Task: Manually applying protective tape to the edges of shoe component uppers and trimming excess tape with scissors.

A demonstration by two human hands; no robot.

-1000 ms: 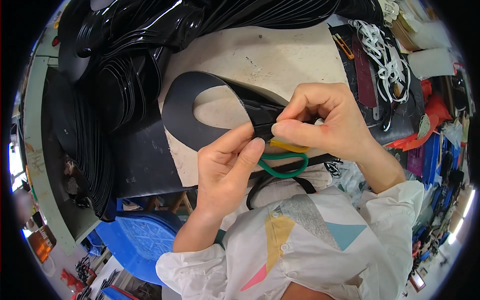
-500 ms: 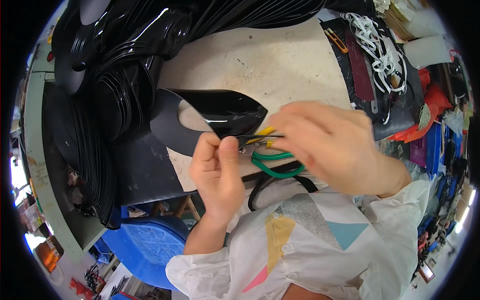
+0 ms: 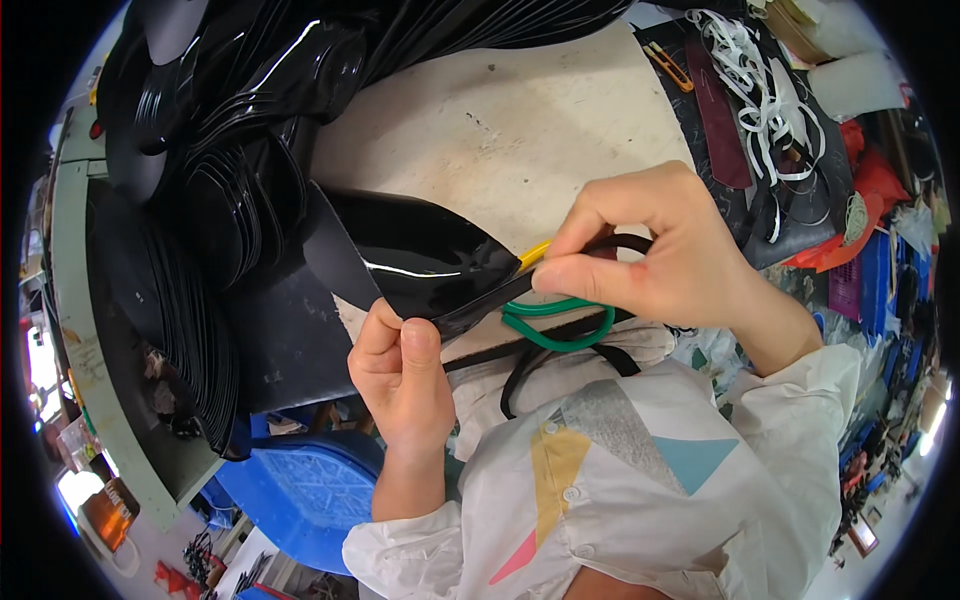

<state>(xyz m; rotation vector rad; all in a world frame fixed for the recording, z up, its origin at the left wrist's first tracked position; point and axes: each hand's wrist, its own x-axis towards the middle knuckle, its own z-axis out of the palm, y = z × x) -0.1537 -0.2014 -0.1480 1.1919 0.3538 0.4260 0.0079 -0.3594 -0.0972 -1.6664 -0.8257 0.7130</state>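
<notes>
My left hand (image 3: 405, 375) pinches the lower edge of a glossy black patent-leather piece (image 3: 420, 240) between thumb and fingers. The piece curves up over the board, its dull dark backing showing on the left. My right hand (image 3: 665, 250) is closed in a pinch on a narrow black strip (image 3: 627, 241) at the piece's right tip. The strip runs along the edge between both hands, and its tail loops behind my right fingers. Below it lies a green looped handle (image 3: 560, 345), like that of scissors, the blades hidden. A yellow tool part (image 3: 535, 254) shows beside my right fingertips.
Stacks of glossy black pieces (image 3: 240, 200) crowd the left and back of the pale board (image 3: 500, 130). White ribbons (image 3: 770, 110), a dark red strip (image 3: 717, 130) and an orange cutter (image 3: 670, 68) lie at the right. A blue plastic tub (image 3: 310, 500) stands below the table's left front.
My right hand, blurred before, now pinches the strip with its loop showing. My left hand has shifted down and left, and the black piece has turned with its tip lower.
</notes>
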